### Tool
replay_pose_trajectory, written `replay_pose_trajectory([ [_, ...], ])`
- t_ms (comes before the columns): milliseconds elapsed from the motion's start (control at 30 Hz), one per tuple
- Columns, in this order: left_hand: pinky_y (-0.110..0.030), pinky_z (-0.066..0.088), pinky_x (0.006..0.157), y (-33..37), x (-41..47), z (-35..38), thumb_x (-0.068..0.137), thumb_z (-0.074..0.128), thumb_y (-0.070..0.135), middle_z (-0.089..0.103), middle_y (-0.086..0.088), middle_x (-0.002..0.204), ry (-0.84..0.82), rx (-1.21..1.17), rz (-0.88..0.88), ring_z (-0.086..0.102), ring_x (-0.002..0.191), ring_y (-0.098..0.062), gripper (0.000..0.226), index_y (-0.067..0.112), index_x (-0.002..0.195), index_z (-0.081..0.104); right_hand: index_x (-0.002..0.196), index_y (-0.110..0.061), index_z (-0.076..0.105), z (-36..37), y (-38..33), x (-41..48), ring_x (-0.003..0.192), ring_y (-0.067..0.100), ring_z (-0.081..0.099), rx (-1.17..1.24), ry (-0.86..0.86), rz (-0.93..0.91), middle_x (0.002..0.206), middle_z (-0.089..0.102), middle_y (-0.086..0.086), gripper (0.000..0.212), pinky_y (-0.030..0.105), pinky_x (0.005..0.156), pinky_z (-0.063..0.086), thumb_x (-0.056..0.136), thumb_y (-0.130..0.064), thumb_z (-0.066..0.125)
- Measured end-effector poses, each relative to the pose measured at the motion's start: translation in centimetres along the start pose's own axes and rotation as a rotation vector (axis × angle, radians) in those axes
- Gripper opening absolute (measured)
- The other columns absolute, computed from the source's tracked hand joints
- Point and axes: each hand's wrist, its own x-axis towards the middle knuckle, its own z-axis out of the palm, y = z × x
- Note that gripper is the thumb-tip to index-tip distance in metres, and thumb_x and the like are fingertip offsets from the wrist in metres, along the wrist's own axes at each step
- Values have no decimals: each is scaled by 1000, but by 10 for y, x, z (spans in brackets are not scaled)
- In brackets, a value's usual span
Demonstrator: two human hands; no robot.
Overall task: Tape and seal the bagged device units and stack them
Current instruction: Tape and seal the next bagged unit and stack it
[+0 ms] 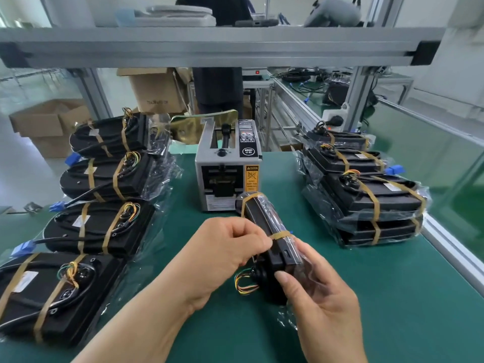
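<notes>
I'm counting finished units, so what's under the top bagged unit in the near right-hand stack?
Another bagged, taped unit lies under the top unit, on the green mat. Only its front edge shows; the rest is covered.

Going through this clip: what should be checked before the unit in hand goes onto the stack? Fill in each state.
1. Near end of the unit gripped by the right hand: ok.
2. The far tape strip is wrapped round: ok.
3. The left hand pinches the near tape strip: ok.
4. That strip pressed down all round: cannot tell.
5. Top of the stack on the right is free: ok.
6. The tape dispenser has a strip ready: cannot tell.
</notes>
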Motion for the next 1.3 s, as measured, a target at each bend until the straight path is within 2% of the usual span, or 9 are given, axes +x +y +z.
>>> replay_pose_trajectory([
  [167, -8, 41, 53, -2, 3, 2, 85, 71, 15, 61, 12, 58, -34, 61, -16, 50, 51, 2, 19, 19, 66, 71, 119, -40, 69, 1, -4, -1, 103, 15, 72, -38, -40, 17, 112, 76, -8, 66, 26, 92, 55, 76, 10, 77],
  [300, -14, 50, 65, -4, 6, 5, 84, 73, 20, 72, 2, 72, -33, 87, -17, 60, 66, -5, 11, 18, 72, 74, 120, -41, 68, 1, -6, -1, 104, 15, 72, -20, -47, 32, 112, 75, -9, 63, 31, 94, 55, 76, 1, 82],
  [367, -17, 51, 68, -4, 6, 6, 83, 74, 20, 74, -1, 75, -24, 97, -13, 62, 67, -6, 11, 18, 72, 74, 120, -38, 69, 3, -7, 0, 104, 16, 72, 9, -45, 48, 113, 75, -7, 57, 35, 96, 55, 72, -9, 80],
  [500, -27, 53, 74, -4, 7, 8, 77, 76, 27, 75, -7, 80, -28, 115, -10, 63, 69, -8, 11, 17, 73, 75, 121, -27, 70, 2, -5, 0, 106, 19, 72, 40, -45, 66, 115, 75, -5, 54, 44, 99, 51, 71, -10, 77],
  [733, -14, 48, 58, -3, 8, 8, 78, 76, 29, 70, 7, 65, -13, 217, 57, 58, 59, -2, 10, 22, 70, 73, 123, -40, 66, 1, -6, 1, 107, 18, 71, 14, -66, 50, 116, 74, -8, 59, 41, 98, 52, 73, -12, 76],
  [900, -12, 35, 44, -5, 6, 8, 75, 75, 35, 47, 17, 47, 11, 307, 88, 40, 43, -2, 11, 27, 70, 70, 123, -41, 66, 0, -5, 0, 108, 17, 71, -3, -70, 42, 117, 74, -9, 58, 34, 96, 55, 73, -13, 76],
  [1067, -15, 34, 45, -5, 5, 9, 64, 71, 49, 45, 15, 48, 19, 319, 90, 40, 44, -4, 21, 29, 71, 70, 123, -41, 66, -1, -5, 0, 108, 18, 71, -8, -79, 38, 118, 73, -9, 58, 35, 96, 55, 74, -12, 76],
  [1167, -22, 39, 51, -8, 6, 9, 60, 73, 51, 46, 14, 52, 40, 288, 73, 42, 48, -6, 26, 31, 75, 68, 122, -42, 67, -2, -4, 1, 107, 17, 71, -14, -77, 30, 117, 74, -9, 57, 34, 94, 56, 74, -12, 76],
  [1300, -24, 43, 55, -11, 8, 14, 56, 76, 49, 54, 12, 57, 122, 175, 35, 48, 51, -7, 30, 32, 78, 65, 122, -40, 67, -2, -3, 1, 107, 20, 71, -5, -76, 27, 115, 74, -6, 58, 44, 97, 53, 73, -12, 77],
])
